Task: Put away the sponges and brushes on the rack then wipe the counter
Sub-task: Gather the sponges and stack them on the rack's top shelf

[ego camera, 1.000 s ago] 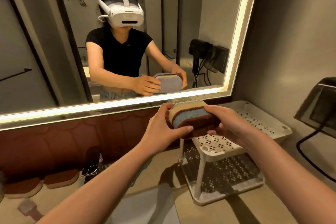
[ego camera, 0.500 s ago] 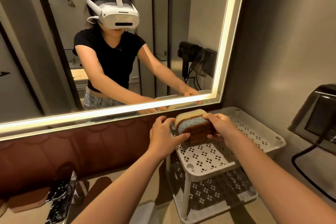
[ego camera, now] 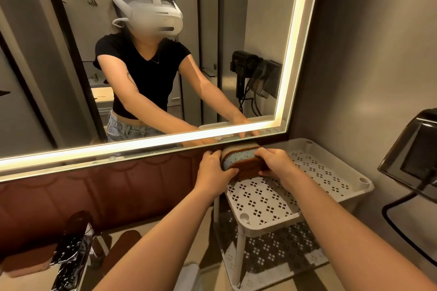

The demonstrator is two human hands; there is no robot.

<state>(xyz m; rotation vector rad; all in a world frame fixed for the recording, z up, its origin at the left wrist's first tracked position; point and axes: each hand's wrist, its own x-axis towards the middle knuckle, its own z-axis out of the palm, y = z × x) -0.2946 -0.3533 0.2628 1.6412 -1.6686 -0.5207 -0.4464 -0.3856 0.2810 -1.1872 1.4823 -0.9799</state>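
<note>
Here the sponges (ego camera: 241, 160) sit clamped between left hand (ego camera: 214, 169) and right hand (ego camera: 275, 163).

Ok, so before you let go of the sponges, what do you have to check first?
1. Both hands hold the sponges: ok, left hand and right hand press from either side.
2. Sponges are over the top shelf of the rack: ok, at its back corner by the mirror.
3. Shelf is free where they go: ok, nothing else lies on it.
4. Sponges already rest on the shelf: cannot tell, their underside is hidden.
5. Stack stays together: ok, the layers sit flush between the hands.
6. Room left for brushes: ok, most of the shelf is bare.
</note>
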